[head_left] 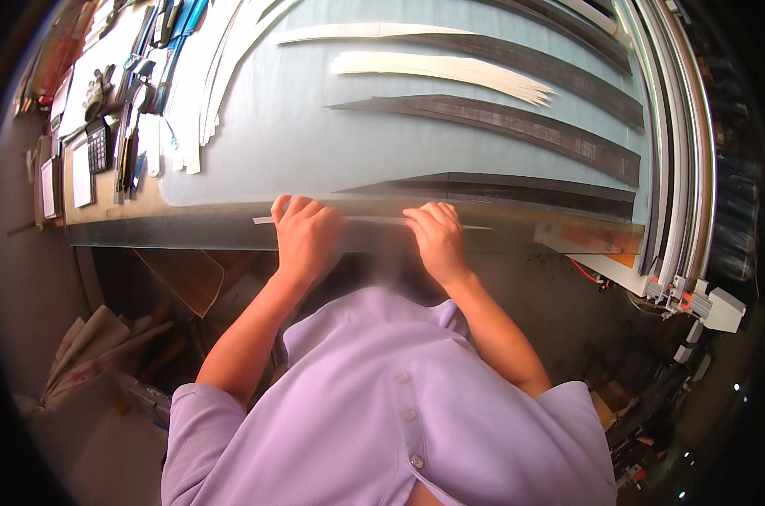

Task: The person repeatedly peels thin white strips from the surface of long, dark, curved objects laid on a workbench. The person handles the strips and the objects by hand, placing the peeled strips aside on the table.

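A thin, pale strip (pixel 374 220) runs left to right along the near edge of the glass-topped table, its right end tapering to a point. My left hand (pixel 305 232) is closed on it near its left end, fingers curled. Further right, my right hand (pixel 437 239) pinches the same strip with bent fingers and thumb. Just beyond my hands lies a dark, tapered strip (pixel 526 187). A second dark strip (pixel 501 122) rests farther back, and past it is a fanned bundle of cream strips (pixel 433 70).
Long white strips (pixel 222 63) lie at the back left, beside a calculator (pixel 98 145) and several tools and pens. A metal rail (pixel 682 126) bounds the table's right side. Below the table, rolled sheets (pixel 91 346) stand at the left.
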Demonstrator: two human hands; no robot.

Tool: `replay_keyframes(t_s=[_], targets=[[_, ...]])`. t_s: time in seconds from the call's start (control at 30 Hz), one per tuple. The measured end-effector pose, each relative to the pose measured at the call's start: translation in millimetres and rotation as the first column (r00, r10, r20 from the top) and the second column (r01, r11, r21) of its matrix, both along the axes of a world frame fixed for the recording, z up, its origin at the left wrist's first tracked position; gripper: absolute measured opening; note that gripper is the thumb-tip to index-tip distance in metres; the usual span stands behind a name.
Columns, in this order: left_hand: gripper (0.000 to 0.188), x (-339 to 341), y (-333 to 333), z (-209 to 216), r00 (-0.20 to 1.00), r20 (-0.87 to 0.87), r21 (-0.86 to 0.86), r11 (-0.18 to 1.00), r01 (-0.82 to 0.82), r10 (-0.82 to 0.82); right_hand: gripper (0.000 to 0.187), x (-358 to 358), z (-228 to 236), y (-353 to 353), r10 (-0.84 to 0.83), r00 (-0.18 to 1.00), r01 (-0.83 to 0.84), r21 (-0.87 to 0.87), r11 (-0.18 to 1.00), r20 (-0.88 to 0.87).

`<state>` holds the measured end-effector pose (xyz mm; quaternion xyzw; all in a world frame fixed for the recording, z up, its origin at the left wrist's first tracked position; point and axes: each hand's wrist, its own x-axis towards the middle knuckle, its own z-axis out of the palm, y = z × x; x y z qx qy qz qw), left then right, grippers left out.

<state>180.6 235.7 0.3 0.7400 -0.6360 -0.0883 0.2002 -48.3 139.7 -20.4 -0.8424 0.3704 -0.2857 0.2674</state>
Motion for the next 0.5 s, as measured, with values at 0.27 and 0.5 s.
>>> replay_keyframes(t_s=[0.27, 0.5], targets=[[0.029, 43, -43, 6, 0.989, -0.128, 0.257, 0.965, -0.045, 0.08, 0.031, 44, -1, -37, -0.124, 0.952, 0.145, 0.056, 0.988, -0.28], [0.047, 68, -67, -12, 0.968, -0.161, 0.53, 0.844, -0.078, 0.191, 0.048, 71, 9, -48, -0.129, 0.843, 0.244, 0.157, 0.957, -0.522]])
